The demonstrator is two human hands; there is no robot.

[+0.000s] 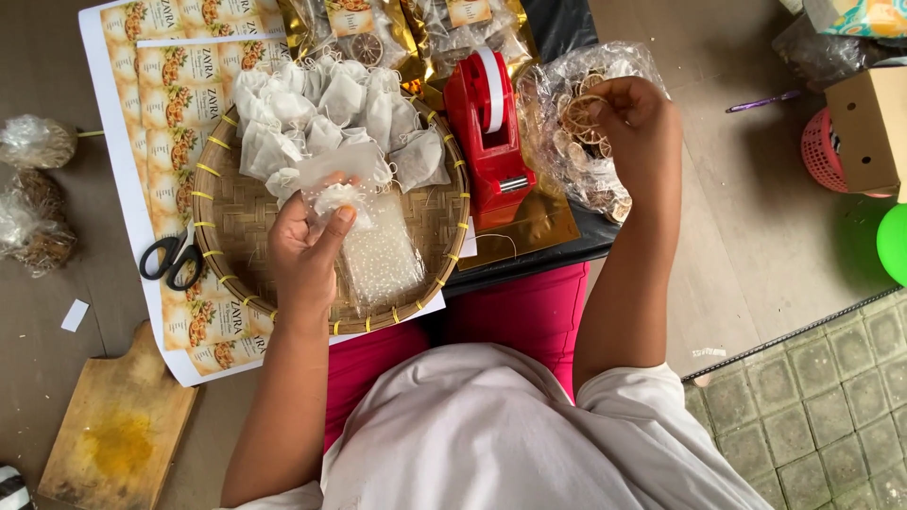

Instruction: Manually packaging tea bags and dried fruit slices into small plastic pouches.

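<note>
Both hands are busy over the low counter [557,247]: the left hand [304,253] pinches a small white sachet [333,199] between thumb and fingers, together with the mouth of a clear pouch [378,250] that lies on the woven tray [236,227]; the right hand [631,123] is closed on a dried citrus slice [578,111], fingertips gripping its rim, held over the plastic bag [590,132] of slices at the far right of the counter; the tray also carries a heap of white sachets [331,118] at its far side; a red tape dispenser [493,123] stands between tray and bag, touching neither hand; black scissors [172,257] lie just left of the tray on printed label sheets [170,94]; gold packets [378,28] sit beyond the sachets; a wooden board [113,430] rests on the floor at lower left; to my eye, the work goes best if the left thumb keeps the pouch mouth spread wide and flat against the tray, so the sachet slides in without bunching; the slice looks brittle, so a light grip on the rim, not the centre, seems wise; carrying it across above the dispenser rather than past its blade would likely avoid snagging
</note>
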